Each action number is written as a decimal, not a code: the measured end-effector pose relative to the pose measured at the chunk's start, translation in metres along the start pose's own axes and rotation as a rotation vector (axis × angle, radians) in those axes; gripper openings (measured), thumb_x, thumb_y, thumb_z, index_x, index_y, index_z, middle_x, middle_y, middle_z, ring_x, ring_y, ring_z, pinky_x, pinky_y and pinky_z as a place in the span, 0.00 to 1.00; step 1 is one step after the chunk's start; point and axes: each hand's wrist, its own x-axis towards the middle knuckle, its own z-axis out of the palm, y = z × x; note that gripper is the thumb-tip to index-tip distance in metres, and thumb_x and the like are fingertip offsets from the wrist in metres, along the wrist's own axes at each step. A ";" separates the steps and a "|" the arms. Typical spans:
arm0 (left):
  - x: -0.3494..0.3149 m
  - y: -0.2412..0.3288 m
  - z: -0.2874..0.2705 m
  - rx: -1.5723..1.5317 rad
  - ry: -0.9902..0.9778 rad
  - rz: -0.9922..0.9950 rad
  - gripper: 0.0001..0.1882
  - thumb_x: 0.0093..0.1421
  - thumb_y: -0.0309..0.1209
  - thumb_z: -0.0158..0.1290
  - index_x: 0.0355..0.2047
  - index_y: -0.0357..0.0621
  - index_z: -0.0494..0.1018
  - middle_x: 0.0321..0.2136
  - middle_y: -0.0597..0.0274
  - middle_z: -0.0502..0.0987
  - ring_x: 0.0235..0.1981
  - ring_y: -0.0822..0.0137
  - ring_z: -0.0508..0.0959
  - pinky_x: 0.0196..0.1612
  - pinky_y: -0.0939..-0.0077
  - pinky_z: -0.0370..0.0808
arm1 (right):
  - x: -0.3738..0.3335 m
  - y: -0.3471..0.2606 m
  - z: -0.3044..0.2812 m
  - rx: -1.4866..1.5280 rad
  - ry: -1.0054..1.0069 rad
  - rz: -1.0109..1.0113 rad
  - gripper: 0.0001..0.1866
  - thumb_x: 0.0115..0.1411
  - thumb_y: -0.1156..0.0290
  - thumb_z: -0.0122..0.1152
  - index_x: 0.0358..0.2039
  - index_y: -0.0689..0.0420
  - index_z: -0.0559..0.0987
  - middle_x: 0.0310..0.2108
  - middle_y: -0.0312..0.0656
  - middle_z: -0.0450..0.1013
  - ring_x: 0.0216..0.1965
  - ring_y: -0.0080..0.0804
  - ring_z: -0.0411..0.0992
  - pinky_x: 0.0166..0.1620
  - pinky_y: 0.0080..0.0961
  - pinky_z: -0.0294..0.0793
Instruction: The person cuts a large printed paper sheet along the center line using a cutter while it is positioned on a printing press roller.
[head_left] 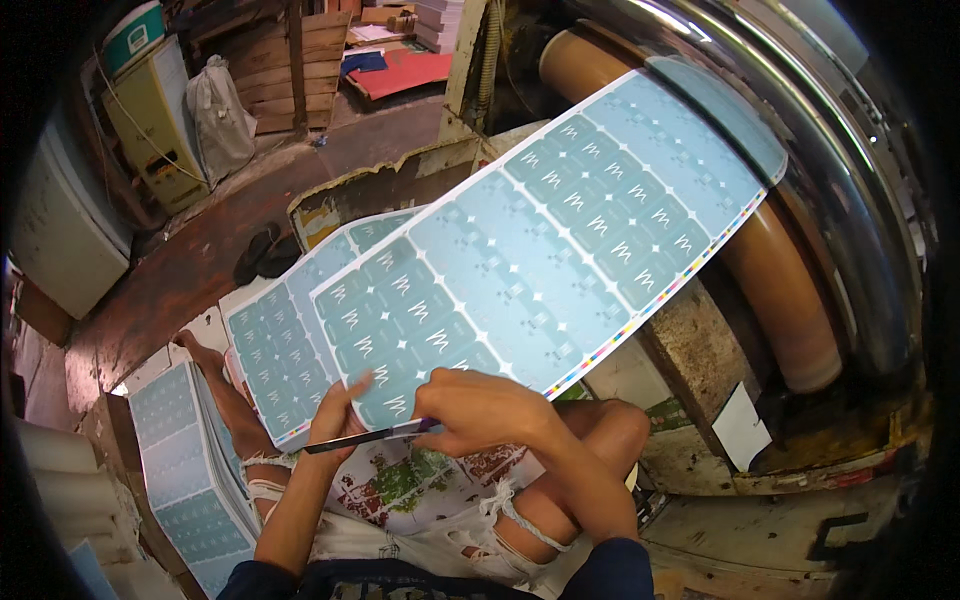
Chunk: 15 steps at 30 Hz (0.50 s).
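A long blue-green printed sheet (520,290) slopes from the metal rollers at the upper right down toward my lap. My left hand (335,415) is at its near left corner, thumb blurred over the top face and the other fingers mostly hidden. My right hand (480,410) is closed in a fist at the sheet's near edge, around the purple handle of a long, dark-bladed knife (365,438). The blade points left along the near edge, its far end crossing in front of my left hand. Beneath lies a stack of similar printed sheets (272,345).
A shiny metal roller (850,180) and brown rollers (790,290) fill the right side. Another stack of printed sheets (185,430) stands at the lower left. Farther back are a pale sack (220,120), a yellowish cabinet (155,125) and a red board (405,75).
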 end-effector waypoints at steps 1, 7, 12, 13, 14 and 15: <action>0.002 -0.006 -0.003 0.229 0.074 0.037 0.30 0.63 0.36 0.57 0.59 0.32 0.61 0.51 0.52 0.73 0.52 0.59 0.74 0.57 0.65 0.71 | 0.000 0.006 0.004 0.048 -0.016 -0.015 0.18 0.56 0.57 0.65 0.31 0.63 0.81 0.20 0.51 0.73 0.30 0.48 0.73 0.37 0.37 0.72; -0.007 -0.020 -0.038 0.249 0.113 0.145 0.25 0.62 0.24 0.56 0.57 0.34 0.62 0.49 0.56 0.74 0.49 0.65 0.75 0.54 0.71 0.73 | -0.031 0.041 -0.065 0.403 -0.084 0.238 0.20 0.60 0.60 0.63 0.49 0.58 0.79 0.26 0.40 0.78 0.22 0.22 0.73 0.25 0.22 0.72; -0.018 -0.018 -0.067 0.353 0.128 0.198 0.25 0.63 0.27 0.56 0.58 0.35 0.62 0.49 0.57 0.73 0.48 0.67 0.75 0.52 0.71 0.73 | -0.135 0.094 -0.150 0.254 1.020 0.527 0.14 0.66 0.67 0.55 0.47 0.60 0.79 0.26 0.39 0.78 0.17 0.17 0.69 0.17 0.16 0.68; -0.022 -0.015 -0.058 0.329 0.118 0.205 0.24 0.63 0.27 0.56 0.57 0.35 0.63 0.47 0.57 0.74 0.46 0.68 0.76 0.49 0.73 0.75 | -0.158 0.124 -0.166 0.237 1.375 0.425 0.14 0.67 0.67 0.54 0.46 0.62 0.79 0.26 0.40 0.77 0.18 0.18 0.68 0.17 0.16 0.67; -0.022 -0.013 -0.063 0.380 0.130 0.191 0.24 0.63 0.27 0.56 0.57 0.35 0.63 0.47 0.58 0.75 0.45 0.68 0.76 0.48 0.73 0.75 | -0.178 0.149 -0.181 0.289 1.614 0.344 0.15 0.68 0.62 0.54 0.44 0.61 0.79 0.28 0.40 0.78 0.19 0.17 0.69 0.19 0.14 0.67; -0.022 -0.010 -0.076 0.428 0.135 0.174 0.24 0.63 0.27 0.56 0.56 0.35 0.63 0.46 0.58 0.75 0.44 0.69 0.76 0.47 0.74 0.75 | -0.199 0.170 -0.198 0.255 1.772 0.358 0.16 0.67 0.62 0.55 0.44 0.62 0.79 0.29 0.40 0.78 0.19 0.17 0.69 0.19 0.15 0.67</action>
